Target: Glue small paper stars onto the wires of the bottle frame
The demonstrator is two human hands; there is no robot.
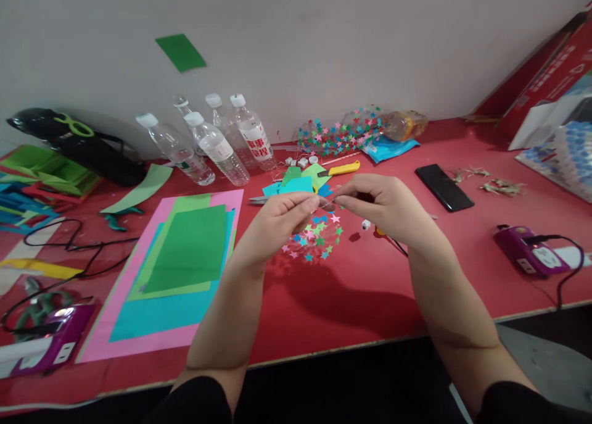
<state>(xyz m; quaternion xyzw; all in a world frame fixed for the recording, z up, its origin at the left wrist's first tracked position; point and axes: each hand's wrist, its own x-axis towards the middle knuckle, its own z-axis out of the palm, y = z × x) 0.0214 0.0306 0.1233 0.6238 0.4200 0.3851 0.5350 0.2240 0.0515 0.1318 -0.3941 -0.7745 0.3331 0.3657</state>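
Note:
My left hand [289,217] and my right hand [377,202] face each other above the table, fingertips pinched and a short gap between them. A thin, pale strand [327,202] seems to run from one pinch to the other; whether it is thread or fine wire I cannot tell. Just below them is a clear plastic piece dotted with small paper stars [319,241] in pink, blue and green, partly hidden by my left hand. Scissors [259,200], a yellow utility knife [345,168] and green and blue paper scraps [296,186] lie behind my hands.
Coloured paper sheets [187,251] are stacked on the left. Clear bottles [222,155] stand by the wall, beside a star-covered bottle [340,135] lying down. A black phone [444,187] and purple power strip [531,251] are on the right, another power strip [67,337] at left.

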